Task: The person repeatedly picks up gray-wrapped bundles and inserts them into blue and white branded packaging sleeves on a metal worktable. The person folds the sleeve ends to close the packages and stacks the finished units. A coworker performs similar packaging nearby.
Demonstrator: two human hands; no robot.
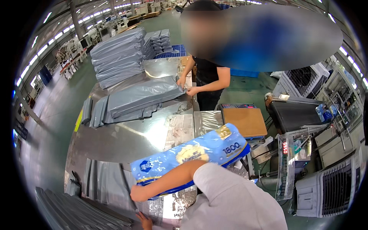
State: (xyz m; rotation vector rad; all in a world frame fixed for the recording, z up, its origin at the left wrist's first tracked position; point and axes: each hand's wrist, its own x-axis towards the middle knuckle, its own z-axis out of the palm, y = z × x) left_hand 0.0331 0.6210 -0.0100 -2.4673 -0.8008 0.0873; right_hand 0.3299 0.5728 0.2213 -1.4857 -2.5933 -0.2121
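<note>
A long blue plastic-wrapped pack of tissue paper (165,165) lies slantwise in front of me, its left end nearer the grey bags. My right arm reaches across it, and my right hand (140,193) grips its lower left corner. Low in the picture, my left hand (145,221) is at the edge of a flat grey plastic bag (111,180). Its fingers seem closed on that edge; the rest of the hand is partly cut off. This bag lies on a stack of similar ones on the metal table (126,147).
Across the table, a co-worker's hands (188,87) hold the end of a filled grey bag (143,96). Filled bags (119,57) are piled at the far left. A brown-topped scale (244,122), a red-digit display (284,165) and a conveyor (293,115) stand to the right.
</note>
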